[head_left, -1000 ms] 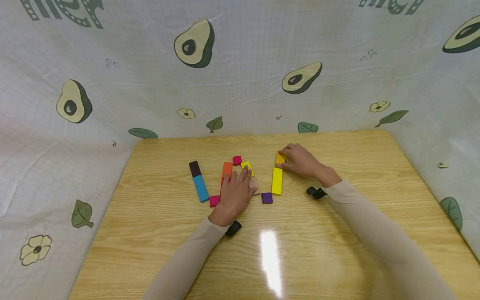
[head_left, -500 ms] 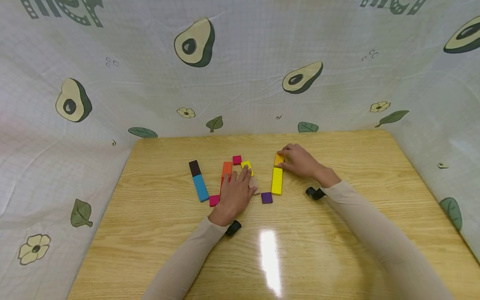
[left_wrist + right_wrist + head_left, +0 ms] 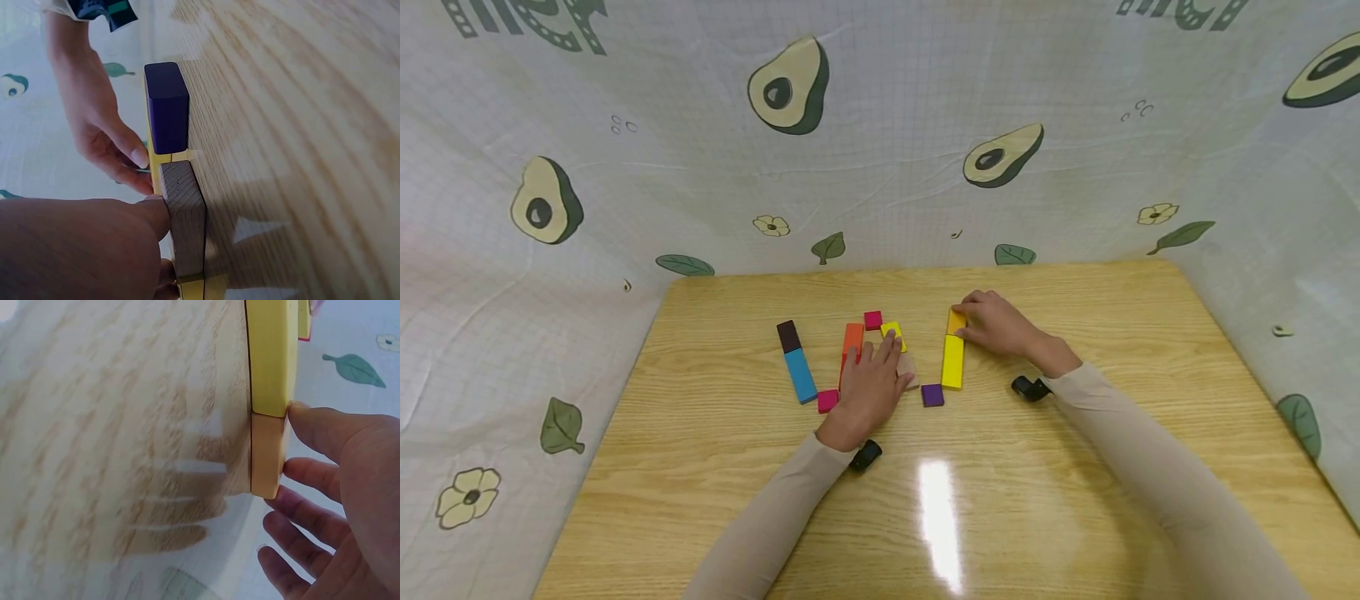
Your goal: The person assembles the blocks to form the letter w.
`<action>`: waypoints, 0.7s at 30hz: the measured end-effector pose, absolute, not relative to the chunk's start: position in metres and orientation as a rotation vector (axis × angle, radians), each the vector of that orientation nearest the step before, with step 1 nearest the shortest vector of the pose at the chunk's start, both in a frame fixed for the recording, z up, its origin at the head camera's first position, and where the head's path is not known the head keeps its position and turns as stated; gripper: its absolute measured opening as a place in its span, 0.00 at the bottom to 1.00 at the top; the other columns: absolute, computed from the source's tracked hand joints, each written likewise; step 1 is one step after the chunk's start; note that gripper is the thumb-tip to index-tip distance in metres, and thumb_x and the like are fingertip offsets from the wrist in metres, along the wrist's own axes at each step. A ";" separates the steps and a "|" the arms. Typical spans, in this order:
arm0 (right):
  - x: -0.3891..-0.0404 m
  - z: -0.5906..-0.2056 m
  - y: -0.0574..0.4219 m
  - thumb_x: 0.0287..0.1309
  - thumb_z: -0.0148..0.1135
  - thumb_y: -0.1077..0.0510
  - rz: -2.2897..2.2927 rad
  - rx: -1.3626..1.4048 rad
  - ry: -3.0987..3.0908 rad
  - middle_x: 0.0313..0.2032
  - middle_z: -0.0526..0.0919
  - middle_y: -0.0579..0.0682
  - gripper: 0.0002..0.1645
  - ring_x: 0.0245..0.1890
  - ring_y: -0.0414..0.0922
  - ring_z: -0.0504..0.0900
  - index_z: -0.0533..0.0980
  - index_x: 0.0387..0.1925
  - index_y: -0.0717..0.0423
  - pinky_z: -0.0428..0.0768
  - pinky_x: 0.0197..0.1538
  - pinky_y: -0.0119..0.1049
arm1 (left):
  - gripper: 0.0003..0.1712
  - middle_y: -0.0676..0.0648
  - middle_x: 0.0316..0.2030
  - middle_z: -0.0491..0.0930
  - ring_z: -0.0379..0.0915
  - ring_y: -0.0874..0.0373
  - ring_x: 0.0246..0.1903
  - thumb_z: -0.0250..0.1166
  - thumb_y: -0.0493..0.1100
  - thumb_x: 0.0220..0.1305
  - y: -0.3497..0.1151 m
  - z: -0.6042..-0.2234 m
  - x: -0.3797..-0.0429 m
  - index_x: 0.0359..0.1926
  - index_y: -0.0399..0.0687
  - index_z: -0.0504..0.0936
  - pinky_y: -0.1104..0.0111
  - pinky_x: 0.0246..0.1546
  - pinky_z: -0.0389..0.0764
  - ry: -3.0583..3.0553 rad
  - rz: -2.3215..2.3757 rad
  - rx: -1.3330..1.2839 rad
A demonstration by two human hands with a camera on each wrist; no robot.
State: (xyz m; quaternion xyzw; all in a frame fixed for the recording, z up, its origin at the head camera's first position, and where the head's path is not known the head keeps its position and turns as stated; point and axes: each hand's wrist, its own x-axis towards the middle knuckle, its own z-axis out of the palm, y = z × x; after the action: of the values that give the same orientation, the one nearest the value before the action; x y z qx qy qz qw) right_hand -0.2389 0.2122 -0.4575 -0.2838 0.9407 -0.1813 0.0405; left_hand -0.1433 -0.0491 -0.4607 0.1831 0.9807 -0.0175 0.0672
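My right hand (image 3: 997,323) pinches a small orange block (image 3: 956,321) between thumb and fingers, flat on the table. That block's near end meets the far end of a long yellow block (image 3: 952,362); in the right wrist view the thumb lies by their joint. My left hand (image 3: 871,387) rests with extended fingers over a short yellow block (image 3: 892,335), a plain wooden block (image 3: 907,372) and a red block, which it partly hides. An orange-red block (image 3: 853,337) lies beyond the red one. Near the long yellow block's near end is a purple block (image 3: 167,112).
On the left, a dark brown block (image 3: 788,336) adjoins a blue block (image 3: 801,377). One magenta block (image 3: 827,402) lies at the blue block's near end, another magenta block (image 3: 873,320) farther back. A patterned cloth (image 3: 895,192) hangs behind the wooden table (image 3: 722,467).
The right hand has slid the orange block slightly left and nearer, from a small offset into line and contact with the long yellow block. The left hand has stayed in place.
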 end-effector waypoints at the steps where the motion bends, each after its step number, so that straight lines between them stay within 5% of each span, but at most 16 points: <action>1: -0.239 -0.457 0.212 0.70 0.71 0.56 -0.555 -0.869 2.880 0.59 0.80 0.67 0.30 0.56 0.63 0.78 0.77 0.66 0.70 0.77 0.62 0.57 | 0.39 0.49 0.84 0.54 0.60 0.43 0.75 0.48 0.62 0.84 -0.049 -0.461 -0.143 0.85 0.49 0.57 0.47 0.77 0.59 2.956 -0.053 0.552; 21: -0.220 -0.456 0.233 0.73 0.66 0.58 -0.692 -0.836 2.912 0.66 0.75 0.72 0.31 0.66 0.69 0.72 0.73 0.70 0.72 0.67 0.71 0.65 | 0.39 0.47 0.84 0.53 0.57 0.41 0.78 0.47 0.61 0.84 -0.053 -0.458 -0.144 0.85 0.47 0.55 0.45 0.79 0.55 2.934 0.007 0.576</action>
State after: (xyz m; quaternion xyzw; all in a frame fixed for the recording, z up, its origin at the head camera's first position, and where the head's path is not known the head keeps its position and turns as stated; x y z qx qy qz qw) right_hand -0.2197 0.2327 -0.4556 -0.2689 0.9369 -0.2226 0.0168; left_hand -0.1440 -0.0525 -0.4582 0.1922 0.9784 0.0024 0.0759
